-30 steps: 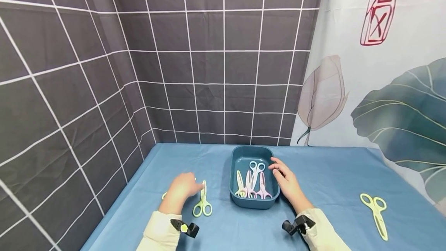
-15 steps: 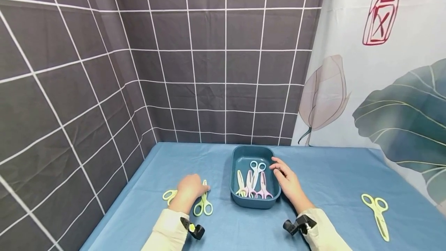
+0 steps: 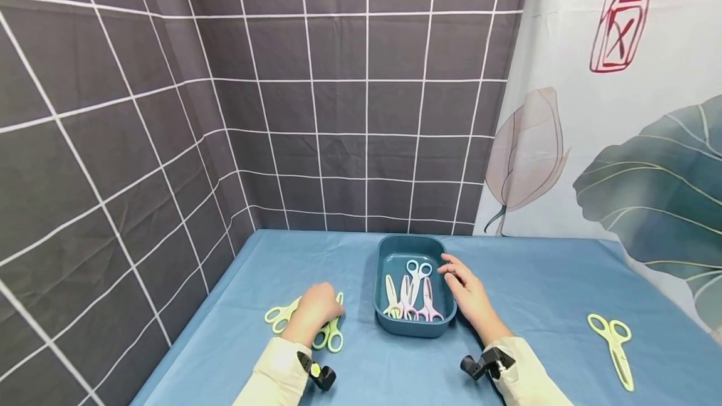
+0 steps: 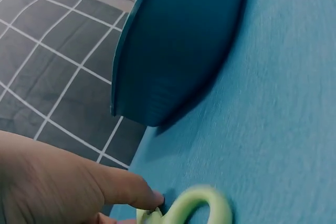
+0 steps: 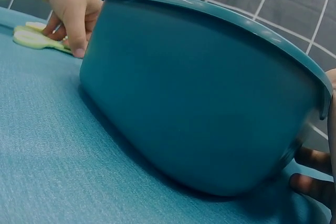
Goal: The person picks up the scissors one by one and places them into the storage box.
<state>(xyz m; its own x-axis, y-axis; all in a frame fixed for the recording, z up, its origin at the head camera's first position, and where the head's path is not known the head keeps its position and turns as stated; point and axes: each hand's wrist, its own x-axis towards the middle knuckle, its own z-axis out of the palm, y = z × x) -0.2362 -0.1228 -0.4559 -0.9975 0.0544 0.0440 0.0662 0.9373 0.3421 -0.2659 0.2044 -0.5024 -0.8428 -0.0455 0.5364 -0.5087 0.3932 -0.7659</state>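
Observation:
My left hand (image 3: 317,313) pinches a pair of yellow-green scissors (image 3: 334,337) on the table, near the pivot; in the left wrist view its finger (image 4: 128,188) meets the scissors beside a handle loop (image 4: 202,199). A second yellow-green pair (image 3: 277,317) lies just left of that hand, partly hidden by it. My right hand (image 3: 470,296) rests its fingers on the right rim of a dark teal plastic bin (image 3: 414,329). Inside the bin lie several scissors: yellow-green (image 3: 392,296), light blue (image 3: 417,274) and pink ones (image 3: 429,302).
Another yellow-green pair of scissors (image 3: 615,349) lies on the blue cloth (image 3: 541,306) far to the right. Behind the table hangs a dark grid-patterned curtain (image 3: 338,105), with a white leaf-printed one (image 3: 524,161) at the right. Each wrist wears a small black camera.
My left hand has moved right, from between the two yellow-green scissors onto the right-hand pair, whose blades now tilt slightly. More of the left pair shows. The right hand stays at the bin.

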